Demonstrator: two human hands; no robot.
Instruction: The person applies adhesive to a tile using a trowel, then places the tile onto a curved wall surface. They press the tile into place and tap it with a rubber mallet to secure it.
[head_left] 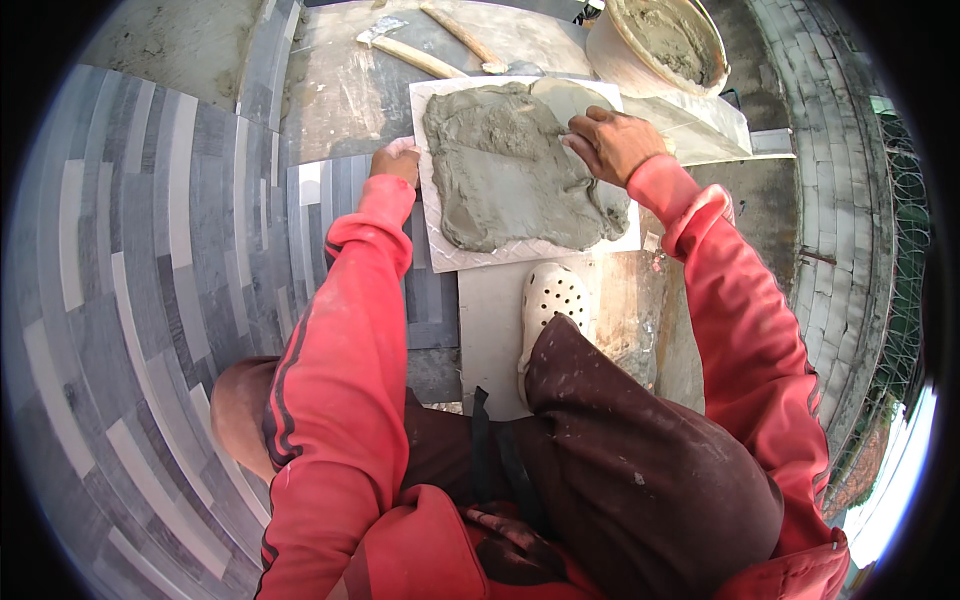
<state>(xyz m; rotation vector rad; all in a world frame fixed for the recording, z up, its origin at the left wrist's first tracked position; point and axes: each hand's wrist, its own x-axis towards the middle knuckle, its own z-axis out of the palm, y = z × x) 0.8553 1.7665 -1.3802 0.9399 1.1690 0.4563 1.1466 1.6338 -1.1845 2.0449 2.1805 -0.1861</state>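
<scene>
A pale square tile [452,258] lies in front of me with its ribbed back facing up. Wet grey mortar [500,180] covers most of it in a thick, uneven layer. My left hand [397,161] is closed on the tile's left edge. Over the upper right part of the tile, my right hand [617,146] is closed, its fingers curled; what they hold is hidden. A pale, rounded flat patch [568,97] shows just beyond these fingers, and I cannot tell whether it is a blade or thinly coated tile.
Beyond the tile, a hammer [410,57] and another wooden-handled tool [463,38] lie on a dusty board [335,100]. A mortar bucket [640,55] stands at the far right. Grey striped tiling [130,260] spans the left; a block wall [830,200] runs along the right. My clog [552,297] is close below the tile.
</scene>
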